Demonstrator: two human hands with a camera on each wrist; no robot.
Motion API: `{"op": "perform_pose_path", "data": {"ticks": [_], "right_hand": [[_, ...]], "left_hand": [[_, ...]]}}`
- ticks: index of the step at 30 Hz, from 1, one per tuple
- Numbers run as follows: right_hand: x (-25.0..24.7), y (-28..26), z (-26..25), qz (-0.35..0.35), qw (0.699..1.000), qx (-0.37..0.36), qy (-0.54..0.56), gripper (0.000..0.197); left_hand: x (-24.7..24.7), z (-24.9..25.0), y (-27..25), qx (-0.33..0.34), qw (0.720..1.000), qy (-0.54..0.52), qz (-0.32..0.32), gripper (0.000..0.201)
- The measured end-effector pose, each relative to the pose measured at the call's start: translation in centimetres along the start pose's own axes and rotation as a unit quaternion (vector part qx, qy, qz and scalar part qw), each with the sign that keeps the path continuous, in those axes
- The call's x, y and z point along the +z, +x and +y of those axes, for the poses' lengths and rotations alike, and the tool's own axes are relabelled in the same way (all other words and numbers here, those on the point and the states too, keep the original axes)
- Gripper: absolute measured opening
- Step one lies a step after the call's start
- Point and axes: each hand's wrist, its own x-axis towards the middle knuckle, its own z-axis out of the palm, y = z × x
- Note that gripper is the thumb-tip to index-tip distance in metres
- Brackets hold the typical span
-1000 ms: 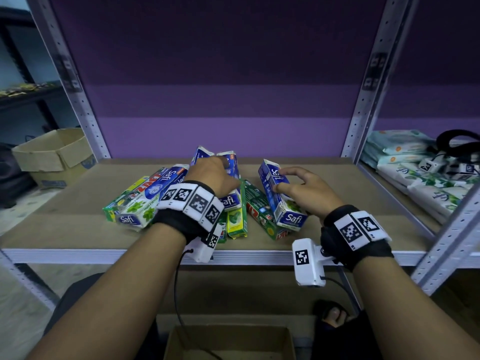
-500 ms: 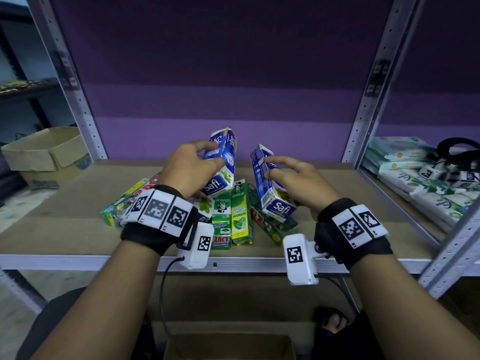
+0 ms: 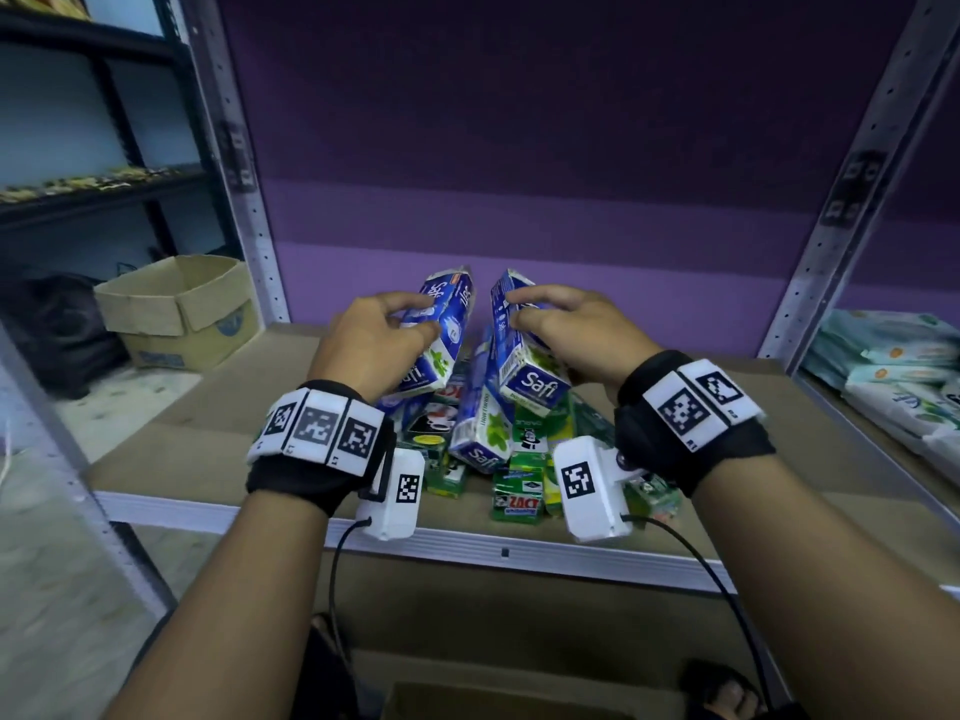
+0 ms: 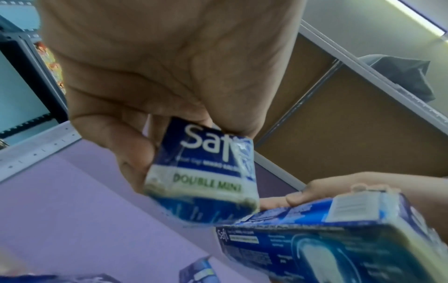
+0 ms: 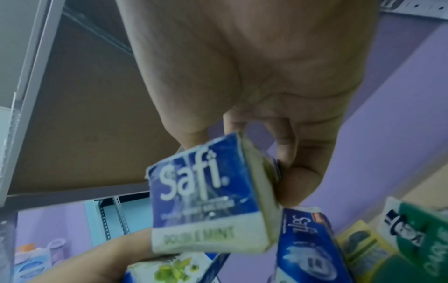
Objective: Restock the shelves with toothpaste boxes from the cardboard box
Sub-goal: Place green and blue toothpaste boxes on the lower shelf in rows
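Observation:
My left hand (image 3: 415,317) grips a blue Safi toothpaste box (image 3: 441,335), held tilted above the pile. My right hand (image 3: 519,311) grips a second blue Safi box (image 3: 524,366) just to its right, the far ends of the two leaning toward each other. Below them several blue and green toothpaste boxes (image 3: 498,454) lie jumbled on the shelf board (image 3: 182,449). The left wrist view shows the "Double Mint" end of the left box (image 4: 206,172) between thumb and fingers. The right wrist view shows the same end of the right box (image 5: 206,201).
An open cardboard box (image 3: 176,309) sits on the floor left of the shelf upright (image 3: 249,210). Another cardboard box (image 3: 519,704) shows dimly at the bottom, below the shelf's front rail (image 3: 519,550). White and green packs (image 3: 893,376) fill the right bay.
Both hands have lifted their Safi boxes off the pile, higher and closer together. A second ago the boxes lay on the shelf under my hands.

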Motion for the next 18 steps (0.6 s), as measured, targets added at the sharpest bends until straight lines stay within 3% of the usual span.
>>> {"op": "perform_pose_path", "data": {"ticks": [11,18], "right_hand": [[6.9,1.8,-1.8,-0.028,0.991,0.018,-0.129,0.013],[9.0,2.6,-1.4,-0.043,0.972,0.019,-0.232,0.024]], "left_hand": [[-0.8,-4.9,1.0,-0.042,0.990,0.131,-0.023,0.032],[-0.5,-6.5,1.4,-0.039,0.991,0.116,-0.047,0.035]]}}
